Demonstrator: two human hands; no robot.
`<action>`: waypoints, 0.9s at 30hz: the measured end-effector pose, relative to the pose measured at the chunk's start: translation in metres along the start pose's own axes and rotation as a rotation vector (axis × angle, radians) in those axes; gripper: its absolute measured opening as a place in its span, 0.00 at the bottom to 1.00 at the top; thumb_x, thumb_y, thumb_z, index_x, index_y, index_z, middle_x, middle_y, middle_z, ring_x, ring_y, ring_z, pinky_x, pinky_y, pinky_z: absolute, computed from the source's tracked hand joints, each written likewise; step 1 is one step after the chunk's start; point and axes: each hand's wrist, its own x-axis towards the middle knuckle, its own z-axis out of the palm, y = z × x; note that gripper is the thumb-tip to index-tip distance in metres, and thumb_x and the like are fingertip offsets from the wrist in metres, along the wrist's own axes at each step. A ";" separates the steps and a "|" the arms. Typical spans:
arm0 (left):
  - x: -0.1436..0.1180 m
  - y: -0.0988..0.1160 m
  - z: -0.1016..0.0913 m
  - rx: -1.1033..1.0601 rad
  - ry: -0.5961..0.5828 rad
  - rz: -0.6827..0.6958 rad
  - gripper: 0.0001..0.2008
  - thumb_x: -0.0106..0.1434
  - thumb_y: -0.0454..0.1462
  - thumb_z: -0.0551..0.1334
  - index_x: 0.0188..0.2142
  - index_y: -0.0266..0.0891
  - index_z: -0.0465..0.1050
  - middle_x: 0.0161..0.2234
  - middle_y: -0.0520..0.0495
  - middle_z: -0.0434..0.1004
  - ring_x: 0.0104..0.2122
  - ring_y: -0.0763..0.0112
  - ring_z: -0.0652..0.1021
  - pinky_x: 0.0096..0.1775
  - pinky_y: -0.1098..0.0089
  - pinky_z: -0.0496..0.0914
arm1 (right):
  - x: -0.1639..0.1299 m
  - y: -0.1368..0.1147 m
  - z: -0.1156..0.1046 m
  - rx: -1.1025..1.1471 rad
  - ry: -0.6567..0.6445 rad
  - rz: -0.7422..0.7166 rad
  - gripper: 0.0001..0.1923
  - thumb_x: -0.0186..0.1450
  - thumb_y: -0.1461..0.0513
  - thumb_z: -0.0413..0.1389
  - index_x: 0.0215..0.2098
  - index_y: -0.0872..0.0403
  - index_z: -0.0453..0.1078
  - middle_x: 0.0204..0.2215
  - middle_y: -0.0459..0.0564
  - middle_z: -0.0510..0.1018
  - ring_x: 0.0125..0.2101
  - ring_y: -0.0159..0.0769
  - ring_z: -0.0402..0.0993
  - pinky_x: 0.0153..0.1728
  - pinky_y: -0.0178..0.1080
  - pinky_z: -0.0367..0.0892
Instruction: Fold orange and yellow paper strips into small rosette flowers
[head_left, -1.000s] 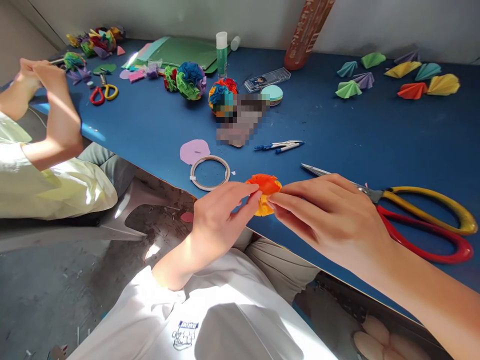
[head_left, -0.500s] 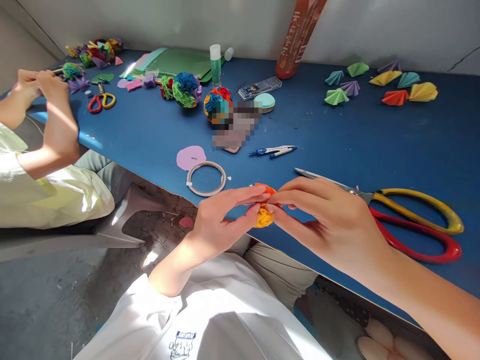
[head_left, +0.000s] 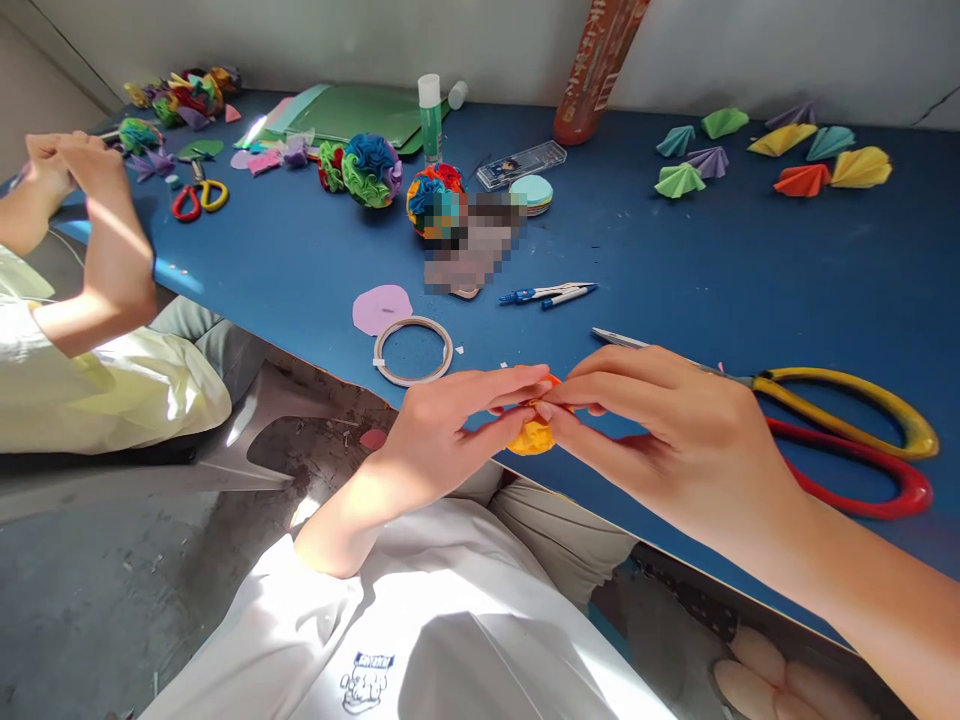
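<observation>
— Two hands, one item: left hand and right hand meet on a small orange-and-yellow paper piece at the near edge of the bench. Why there?

— Probably for support while shaping. Fingers nearly closed, pinching it from both sides; scissors lie just beside.

left hand + right hand pinch orange-yellow paper piece | scissors just right | blue table
</observation>
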 end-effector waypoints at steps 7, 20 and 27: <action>0.000 0.000 0.002 0.070 0.035 -0.009 0.15 0.61 0.27 0.60 0.47 0.39 0.75 0.42 0.48 0.83 0.41 0.69 0.83 0.42 0.73 0.80 | -0.004 0.000 0.000 -0.182 -0.002 -0.102 0.02 0.65 0.66 0.56 0.35 0.53 0.70 0.28 0.47 0.78 0.25 0.34 0.70 0.29 0.39 0.64; -0.003 -0.002 0.005 -0.117 0.083 -0.242 0.20 0.60 0.29 0.63 0.52 0.42 0.69 0.39 0.50 0.81 0.35 0.76 0.81 0.38 0.77 0.77 | -0.001 0.015 -0.001 -0.144 -0.038 -0.109 0.07 0.68 0.66 0.52 0.33 0.53 0.71 0.29 0.47 0.79 0.25 0.32 0.71 0.26 0.35 0.65; -0.005 -0.002 0.002 -0.144 0.089 -0.254 0.24 0.58 0.28 0.64 0.53 0.46 0.67 0.37 0.53 0.73 0.31 0.82 0.77 0.36 0.80 0.75 | 0.004 0.013 -0.005 0.015 -0.152 -0.078 0.07 0.68 0.63 0.53 0.38 0.56 0.74 0.33 0.52 0.77 0.28 0.33 0.73 0.27 0.35 0.67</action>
